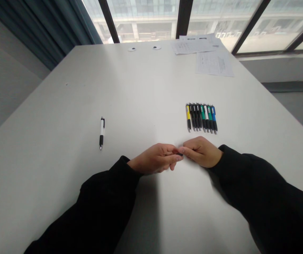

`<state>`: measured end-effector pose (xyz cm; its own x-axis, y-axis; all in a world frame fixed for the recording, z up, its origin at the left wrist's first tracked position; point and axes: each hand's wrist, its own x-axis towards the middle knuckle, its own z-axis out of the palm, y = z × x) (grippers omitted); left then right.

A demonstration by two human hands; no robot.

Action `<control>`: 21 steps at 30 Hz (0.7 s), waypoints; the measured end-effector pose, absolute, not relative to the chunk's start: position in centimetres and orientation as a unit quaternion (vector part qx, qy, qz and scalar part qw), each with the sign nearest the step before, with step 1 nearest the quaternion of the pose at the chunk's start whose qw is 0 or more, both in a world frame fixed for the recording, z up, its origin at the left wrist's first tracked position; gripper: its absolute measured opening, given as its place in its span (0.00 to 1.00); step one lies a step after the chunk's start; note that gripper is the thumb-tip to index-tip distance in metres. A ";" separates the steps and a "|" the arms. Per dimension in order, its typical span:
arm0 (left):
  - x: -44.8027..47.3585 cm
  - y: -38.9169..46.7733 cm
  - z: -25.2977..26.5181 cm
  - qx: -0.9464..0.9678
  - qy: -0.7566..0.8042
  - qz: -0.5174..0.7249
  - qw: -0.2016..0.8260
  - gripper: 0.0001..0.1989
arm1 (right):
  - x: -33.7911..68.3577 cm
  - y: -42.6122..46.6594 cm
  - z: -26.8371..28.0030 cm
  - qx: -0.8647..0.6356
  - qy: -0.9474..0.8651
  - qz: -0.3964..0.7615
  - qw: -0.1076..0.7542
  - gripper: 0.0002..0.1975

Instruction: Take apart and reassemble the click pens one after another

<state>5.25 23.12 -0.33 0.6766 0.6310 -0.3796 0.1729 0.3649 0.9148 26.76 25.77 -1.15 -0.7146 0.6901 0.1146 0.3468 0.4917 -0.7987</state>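
My left hand (155, 158) and my right hand (200, 151) meet fingertip to fingertip low over the white table (141, 88). Both pinch a small dark object (179, 154), mostly hidden by the fingers; it looks like a pen or a part of one. Just beyond my right hand lies a tidy row of several pens (201, 118) with yellow, black, green, white and blue barrels, side by side. A single white and black pen (102, 132) lies alone to the left of my left hand.
Printed paper sheets (212, 61) lie at the far right of the table near the window. Two small round discs (144, 48) sit at the far edge. A dark curtain (48, 28) hangs at the back left.
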 end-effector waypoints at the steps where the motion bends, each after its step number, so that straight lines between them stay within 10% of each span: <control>1: 5.2 23.1 -0.2 0.543 0.370 0.156 0.738 0.16 | 26.8 25.7 -1.2 -0.309 -0.831 0.405 0.223 0.25; 14: 5.0 23.1 -0.7 0.508 0.356 0.180 0.764 0.14 | 26.8 25.3 -1.1 -0.346 -0.815 0.410 0.217 0.23; 21: 3.3 24.9 -1.5 0.408 0.388 0.418 0.713 0.16 | 27.3 25.5 -2.3 -0.489 -0.632 0.459 0.388 0.28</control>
<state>3.29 24.86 -1.53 0.3493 0.9125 -0.2128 -0.2792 0.3182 0.9060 27.27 25.49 -2.28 -0.2198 0.9747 0.0415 0.2622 0.1000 -0.9598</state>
